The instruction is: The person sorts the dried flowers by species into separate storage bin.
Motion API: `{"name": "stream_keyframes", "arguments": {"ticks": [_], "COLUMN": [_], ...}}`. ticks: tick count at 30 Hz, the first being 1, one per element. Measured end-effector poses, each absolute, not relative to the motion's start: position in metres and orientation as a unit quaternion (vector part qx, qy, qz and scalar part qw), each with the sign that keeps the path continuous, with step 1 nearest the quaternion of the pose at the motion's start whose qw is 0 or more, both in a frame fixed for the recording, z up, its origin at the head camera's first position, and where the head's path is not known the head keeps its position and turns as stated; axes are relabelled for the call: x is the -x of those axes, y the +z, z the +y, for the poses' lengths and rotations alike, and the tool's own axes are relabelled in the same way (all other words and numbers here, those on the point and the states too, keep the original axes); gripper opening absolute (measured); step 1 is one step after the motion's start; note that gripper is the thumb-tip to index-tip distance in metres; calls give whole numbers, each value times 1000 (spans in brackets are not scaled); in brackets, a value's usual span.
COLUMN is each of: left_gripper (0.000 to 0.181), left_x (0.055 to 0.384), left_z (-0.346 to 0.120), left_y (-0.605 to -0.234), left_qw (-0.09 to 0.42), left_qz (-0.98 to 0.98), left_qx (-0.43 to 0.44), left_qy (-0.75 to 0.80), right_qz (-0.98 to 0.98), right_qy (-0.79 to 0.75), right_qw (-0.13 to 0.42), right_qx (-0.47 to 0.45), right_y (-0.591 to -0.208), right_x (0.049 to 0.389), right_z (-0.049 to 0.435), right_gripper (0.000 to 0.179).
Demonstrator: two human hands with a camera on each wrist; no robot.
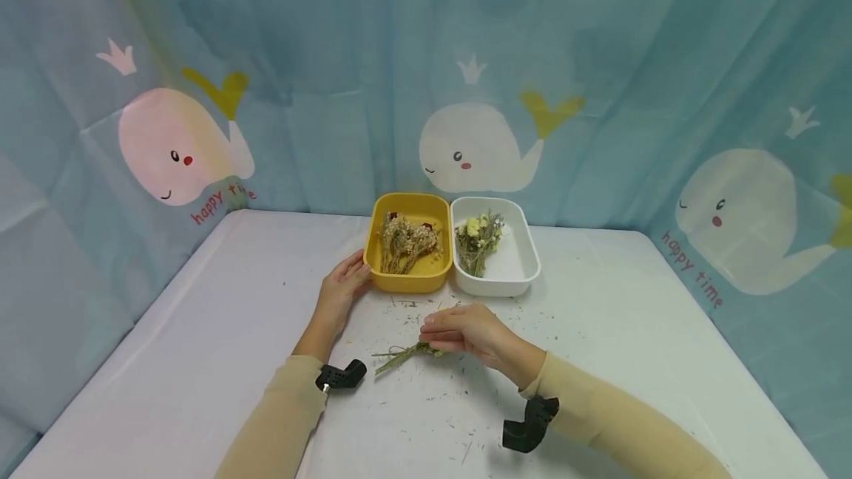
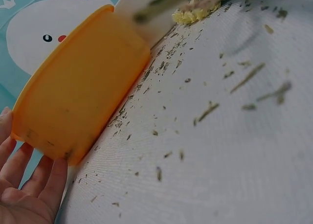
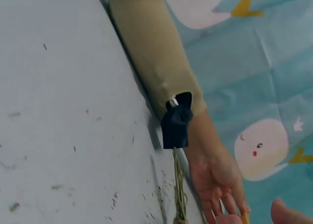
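My left hand [image 1: 342,288] rests against the near left side of the yellow bin [image 1: 411,283]. In the left wrist view its fingers [image 2: 53,185] touch the bin's outer wall, fairly straight. Over the table, my right hand [image 1: 471,331] holds a small bunch of dried flowers [image 1: 407,355] from above, its stems pointing left. Most of the flower heads are hidden under the hand; yellow blossoms [image 2: 195,16] show in the left wrist view. Tied stems [image 3: 179,192] appear at the bottom of the right wrist view.
Dried bunches with pale and dark red blooms [image 1: 407,239] lie in the yellow bin. Beside it, a white bin [image 1: 512,288] holds a bunch with yellow blossoms [image 1: 474,231]. Stem crumbs litter the white table [image 1: 599,301]. A whale-print curtain [image 1: 333,139] hangs behind.
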State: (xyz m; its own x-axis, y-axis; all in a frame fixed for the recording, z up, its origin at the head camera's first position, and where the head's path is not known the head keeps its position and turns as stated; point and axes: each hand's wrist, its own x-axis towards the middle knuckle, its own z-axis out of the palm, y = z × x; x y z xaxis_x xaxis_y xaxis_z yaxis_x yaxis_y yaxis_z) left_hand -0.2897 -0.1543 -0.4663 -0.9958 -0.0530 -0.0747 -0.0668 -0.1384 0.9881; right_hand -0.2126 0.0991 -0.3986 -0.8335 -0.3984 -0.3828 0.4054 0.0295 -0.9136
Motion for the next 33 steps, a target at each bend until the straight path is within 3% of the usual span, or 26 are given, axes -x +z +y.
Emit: {"name": "stream_keyframes", "arguments": {"ticks": [21, 33], "left_gripper": [55, 56], "left_x": [292, 293], "left_z": [-153, -152], "left_y": [-470, -469], "left_qw": [4, 5], "left_qz": [651, 654], "left_qx": [46, 43], "left_qy": [757, 755], "right_qz": [615, 530], "right_qy": [-706, -772], "right_qw": [346, 332], "right_qx": [-60, -116], "right_y": [-430, -440], "right_x": [181, 172], "right_z": [90, 78], "right_gripper": [32, 39]}}
